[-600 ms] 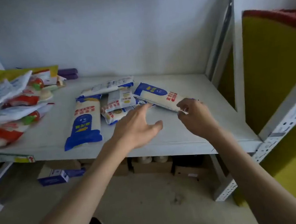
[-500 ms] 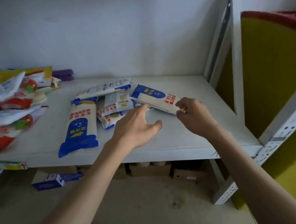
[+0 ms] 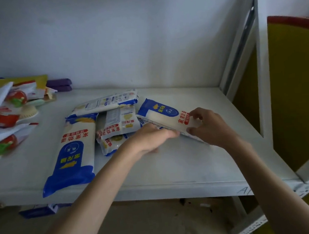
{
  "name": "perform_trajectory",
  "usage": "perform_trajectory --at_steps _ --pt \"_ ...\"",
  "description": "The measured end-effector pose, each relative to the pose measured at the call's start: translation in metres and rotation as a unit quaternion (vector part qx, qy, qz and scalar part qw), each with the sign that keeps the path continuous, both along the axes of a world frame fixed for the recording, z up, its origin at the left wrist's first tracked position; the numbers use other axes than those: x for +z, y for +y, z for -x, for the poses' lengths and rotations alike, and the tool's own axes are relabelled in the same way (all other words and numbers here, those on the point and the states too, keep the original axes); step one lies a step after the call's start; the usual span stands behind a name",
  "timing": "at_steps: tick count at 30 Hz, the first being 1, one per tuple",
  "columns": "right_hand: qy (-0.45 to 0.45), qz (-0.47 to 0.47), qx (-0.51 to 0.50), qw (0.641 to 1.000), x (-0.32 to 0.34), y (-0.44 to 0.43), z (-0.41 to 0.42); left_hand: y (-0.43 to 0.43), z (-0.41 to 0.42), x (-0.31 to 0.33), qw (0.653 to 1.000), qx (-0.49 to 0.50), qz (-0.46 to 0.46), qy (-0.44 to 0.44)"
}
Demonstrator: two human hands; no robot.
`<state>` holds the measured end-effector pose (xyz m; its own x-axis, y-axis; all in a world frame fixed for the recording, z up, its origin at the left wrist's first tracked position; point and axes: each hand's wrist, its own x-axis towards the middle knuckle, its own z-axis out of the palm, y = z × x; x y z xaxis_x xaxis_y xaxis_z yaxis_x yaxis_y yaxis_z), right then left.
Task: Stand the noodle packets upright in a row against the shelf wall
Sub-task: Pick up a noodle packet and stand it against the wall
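The right hand (image 3: 210, 128) pinches the near end of 1 noodle packet (image 3: 166, 116), thumb under and fingers on top, its near edge tipped up off the shelf (image 3: 183, 170); the left hand (image 3: 150, 139) closes on the packet's left edge, steadying it. This packet lies toward the shelf's right side, short of the back wall (image 3: 142, 42). Left of it, at least 4 more packets (image 3: 74, 153) lie flat in a loose overlapping heap. None stands upright yet, so the row looks unstarted.

Head view, close, down onto shelf (image 3: 183, 167).
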<state>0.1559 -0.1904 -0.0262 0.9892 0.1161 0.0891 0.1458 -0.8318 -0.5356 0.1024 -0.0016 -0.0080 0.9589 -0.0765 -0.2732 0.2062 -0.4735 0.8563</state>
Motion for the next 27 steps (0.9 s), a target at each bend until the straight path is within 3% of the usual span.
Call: perform_trajectory --at_steps 6,12,18,27 --pt "0.052 -0.018 0.021 0.998 0.004 -0.003 -0.021 -0.008 -0.027 -0.015 0.976 0.072 0.166 0.125" --pt "0.064 -0.017 0.019 0.998 -0.003 -0.007 -0.037 -0.016 -0.048 -0.026 0.947 0.106 0.264 0.151" --pt "0.107 -0.041 0.021 0.993 -0.001 -0.007 -0.049 -0.026 -0.064 -0.039 0.93 0.142 0.31 0.135" --pt "0.137 -0.125 -0.009 0.983 -0.001 -0.008 -0.068 -0.047 -0.082 -0.052 0.935 0.173 0.31 -0.008"
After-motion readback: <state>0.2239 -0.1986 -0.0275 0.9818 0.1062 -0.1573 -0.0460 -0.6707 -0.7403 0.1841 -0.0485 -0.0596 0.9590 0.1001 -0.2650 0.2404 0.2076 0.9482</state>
